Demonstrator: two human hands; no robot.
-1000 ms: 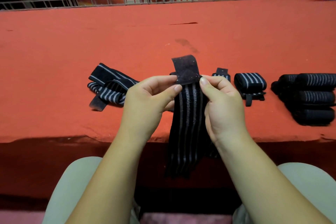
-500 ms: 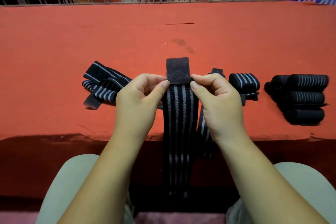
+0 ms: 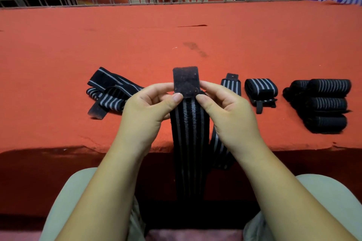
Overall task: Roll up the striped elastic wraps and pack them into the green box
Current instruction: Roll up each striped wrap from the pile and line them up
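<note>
Pinching one striped elastic wrap [image 3: 189, 143] between thumb and forefinger, the left hand [image 3: 145, 115] and the right hand [image 3: 233, 119] are each clamped on an edge of the band. They are gripping just below its dark fastening tab [image 3: 185, 80], which is standing up above the fingertips. From the hands the band is hanging straight down, over the near edge of the red worktop [image 3: 58, 45] and between the person's knees.

The rolling step appears to be only beginning, and the risks are lying in that start. If the two pinches are sitting at unequal heights, the first turn is likely to go on crooked and the roll to cone out sideways. The free tail, weighted by nothing, may be twisting as it is drawn up. A second flat wrap [image 3: 230, 84] is lying just behind and under the right hand and could be caught into the roll. The rough tab could also be snagging the elastic too soon.

No container is showing: the green box is out of view. One rolled wrap [image 3: 261, 88] is lying beyond the right hand's outer side, and a stack of rolled wraps [image 3: 327, 101] farther out the same way, all bare on the worktop. A loose tangle of wraps [image 3: 111, 92] is waiting beyond the left hand's outer side.
</note>
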